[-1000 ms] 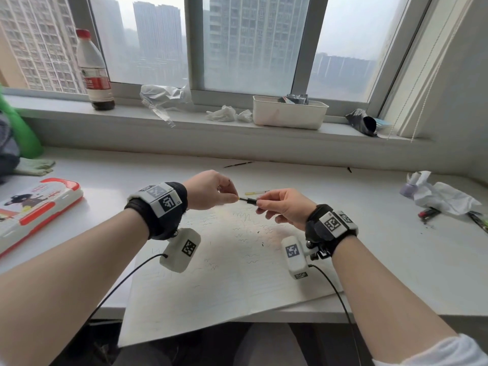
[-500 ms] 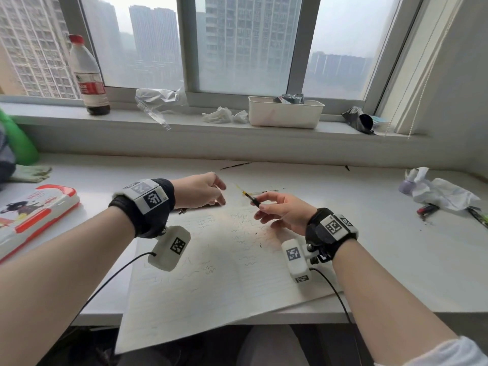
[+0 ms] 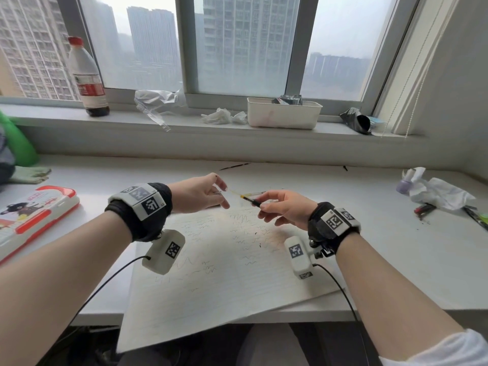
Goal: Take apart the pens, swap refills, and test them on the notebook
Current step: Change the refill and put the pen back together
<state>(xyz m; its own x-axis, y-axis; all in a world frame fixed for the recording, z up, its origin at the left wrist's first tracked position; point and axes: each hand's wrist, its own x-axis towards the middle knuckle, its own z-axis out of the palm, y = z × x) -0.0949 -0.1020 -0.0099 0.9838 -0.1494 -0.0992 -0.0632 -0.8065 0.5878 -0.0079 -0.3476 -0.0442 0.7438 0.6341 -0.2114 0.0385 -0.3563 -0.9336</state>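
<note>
Hands have come apart over the notebook: a second ago both were pinched on one short dark pen piece between them, and now only the right hand has it. From the head camera, the one view, the right hand pinches a refill between thumb and fingertips, its dark end in the grip and its thin yellowish tip pointing toward the left hand. That left hand has let go and hovers just beside the tip with fingers loosely spread, holding nothing I can make out. On the desk behind the refill lies a pale, clear tube, probably a pen barrel, though it is too small to be sure. The open notebook lies flat under both wrists, its page already covered with scribbles. To my eye the refill is now free of its pen, so the taking-apart of this one looks done, and the swap into another barrel is the step in hand. Off to the right, near crumpled paper, lie more pens. A red pencil case sits at the left edge.
</note>
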